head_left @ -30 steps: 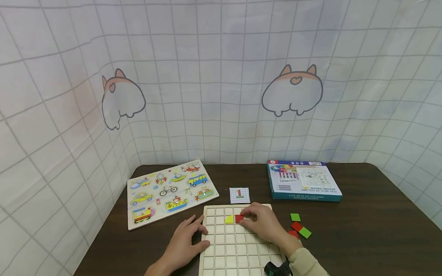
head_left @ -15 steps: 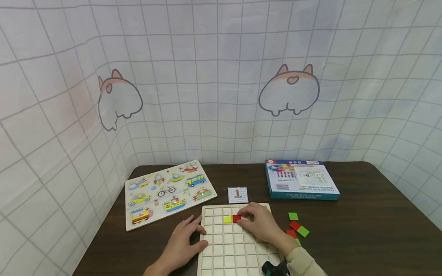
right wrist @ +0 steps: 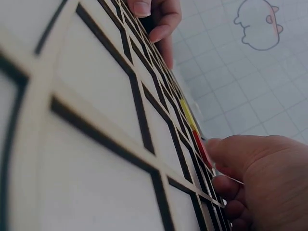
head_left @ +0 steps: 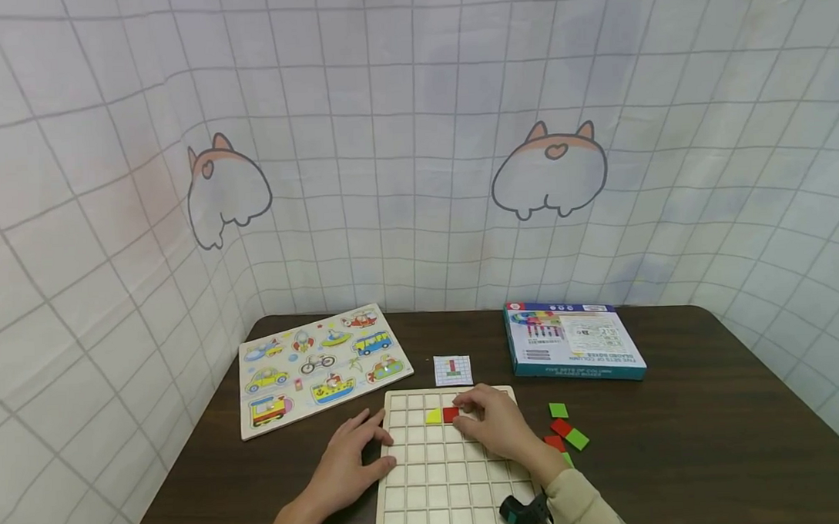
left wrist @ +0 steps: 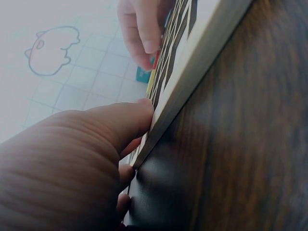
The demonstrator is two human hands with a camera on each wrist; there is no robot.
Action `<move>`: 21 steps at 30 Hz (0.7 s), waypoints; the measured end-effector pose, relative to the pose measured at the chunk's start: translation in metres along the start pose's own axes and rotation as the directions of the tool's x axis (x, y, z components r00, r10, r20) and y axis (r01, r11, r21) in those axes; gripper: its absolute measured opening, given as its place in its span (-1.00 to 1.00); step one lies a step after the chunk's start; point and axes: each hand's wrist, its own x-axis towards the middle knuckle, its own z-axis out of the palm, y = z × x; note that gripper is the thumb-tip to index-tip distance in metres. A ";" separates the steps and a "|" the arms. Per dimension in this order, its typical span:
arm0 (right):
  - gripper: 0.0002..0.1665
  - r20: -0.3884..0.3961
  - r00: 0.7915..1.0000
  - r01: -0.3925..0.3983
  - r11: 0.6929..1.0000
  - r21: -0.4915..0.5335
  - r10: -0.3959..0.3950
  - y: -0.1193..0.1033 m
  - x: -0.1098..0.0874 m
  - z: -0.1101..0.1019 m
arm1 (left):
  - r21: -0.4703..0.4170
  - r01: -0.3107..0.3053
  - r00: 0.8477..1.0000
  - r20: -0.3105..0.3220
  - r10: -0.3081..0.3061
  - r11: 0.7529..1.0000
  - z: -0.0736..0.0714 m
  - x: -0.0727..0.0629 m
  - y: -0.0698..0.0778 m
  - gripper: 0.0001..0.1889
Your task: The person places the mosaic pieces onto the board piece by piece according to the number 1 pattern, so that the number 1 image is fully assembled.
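A pale wooden grid board [head_left: 417, 497] lies in front of me, with rows of square cells. In its upper part a yellow piece [head_left: 433, 416] with a cut-off corner sits beside a red square tile [head_left: 450, 415]. My right hand [head_left: 498, 425] pinches the red tile at its right side, thumb and index finger on its edges; the right wrist view shows the thumb against the red tile [right wrist: 202, 150]. My left hand [head_left: 350, 461] rests on the board's left edge, fingers relaxed; in the left wrist view its thumb touches the rim [left wrist: 192, 67].
Right of the board lie loose green [head_left: 558, 410] and red [head_left: 560, 427] tiles. Behind it is a small pattern card [head_left: 452, 370]. A picture puzzle [head_left: 307, 408] lies back left, a flat box [head_left: 576, 368] back right. A gridded curtain [head_left: 389, 178] surrounds the dark table [head_left: 675, 438].
The head view has shifted slightly sideways. Both hands and the red tile stay practically where they were on the board.
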 end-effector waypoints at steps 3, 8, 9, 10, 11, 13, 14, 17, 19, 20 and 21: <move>-0.74 0.021 1.000 -0.011 1.000 0.027 0.010 -0.001 -0.001 -0.003 | -0.006 0.010 1.000 -0.003 -0.010 1.000 0.001 -0.001 0.000 -0.86; -0.74 0.026 0.999 -0.030 0.998 0.060 0.028 -0.006 -0.001 -0.011 | -0.013 0.008 1.000 -0.010 -0.008 1.000 0.001 0.001 0.001 -0.86; -0.75 0.016 0.999 -0.031 0.997 0.064 0.030 -0.007 -0.001 -0.013 | -0.015 0.008 1.000 -0.008 -0.008 1.000 0.001 0.002 0.001 -0.86; -0.76 0.001 1.000 -0.026 0.997 0.069 0.026 -0.007 -0.002 -0.016 | -0.015 0.007 1.000 -0.007 -0.007 1.000 0.001 0.002 0.001 -0.86; -0.77 -0.018 1.000 -0.020 0.997 0.070 0.021 -0.008 -0.003 -0.019 | -0.016 0.007 1.000 -0.006 -0.008 1.000 0.001 0.003 0.001 -0.86; -0.78 -0.056 0.998 -0.009 0.997 0.075 0.013 -0.009 -0.005 -0.024 | -0.017 0.009 1.000 -0.005 -0.009 1.000 0.001 0.003 0.001 -0.86; -0.79 -0.071 0.997 -0.005 0.997 0.075 0.010 -0.009 -0.006 -0.027 | -0.017 0.010 1.000 -0.004 -0.010 1.000 0.001 0.003 0.000 -0.86; -0.80 -0.086 0.996 -0.001 0.998 0.060 0.006 -0.006 -0.012 -0.034 | -0.019 0.007 1.000 -0.005 -0.007 1.000 0.001 0.003 -0.001 -0.86; -0.81 -0.073 0.997 -0.008 0.998 0.061 0.012 -0.003 -0.017 -0.038 | -0.015 0.005 1.000 -0.004 -0.005 1.000 0.001 0.003 -0.002 -0.86; -0.81 -0.066 0.998 -0.009 0.998 0.060 0.013 -0.002 -0.019 -0.040 | -0.012 0.004 1.000 -0.004 -0.004 1.000 0.001 0.003 -0.002 -0.86; -0.81 -0.059 0.998 -0.010 0.998 0.060 0.014 0.000 -0.021 -0.042 | -0.009 0.004 1.000 -0.004 -0.004 1.000 0.002 0.002 -0.002 -0.86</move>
